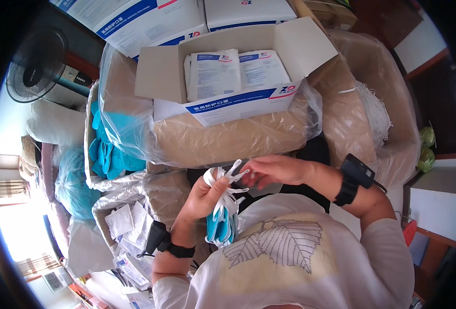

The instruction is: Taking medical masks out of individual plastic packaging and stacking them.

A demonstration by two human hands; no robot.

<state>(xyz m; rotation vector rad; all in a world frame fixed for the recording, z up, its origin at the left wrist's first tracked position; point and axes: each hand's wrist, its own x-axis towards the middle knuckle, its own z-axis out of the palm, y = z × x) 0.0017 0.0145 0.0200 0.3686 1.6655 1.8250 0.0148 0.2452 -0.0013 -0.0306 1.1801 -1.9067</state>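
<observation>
In front of my chest, my left hand (205, 195) is closed around the white straps of a bundle of blue face masks (221, 226). Several white strap loops (228, 177) stick out above and beside the fingers, while the blue parts hang below. My right hand (277, 170) is beside the strap ends, its fingers loosely bent, apart and slightly blurred. Whether a fingertip touches a loop I cannot tell. Beyond both hands stands an open white carton (238, 105) with upright stacks of white printed packets (215, 74) in it.
The open carton rests on a plastic-lined brown box (207, 141). Blue mask pieces (117, 141) fill a box at the left; loose white packets (132, 221) lie nearer. White straps (375, 116) hang in a lined box at the right. A fan (37, 64) stands at far left.
</observation>
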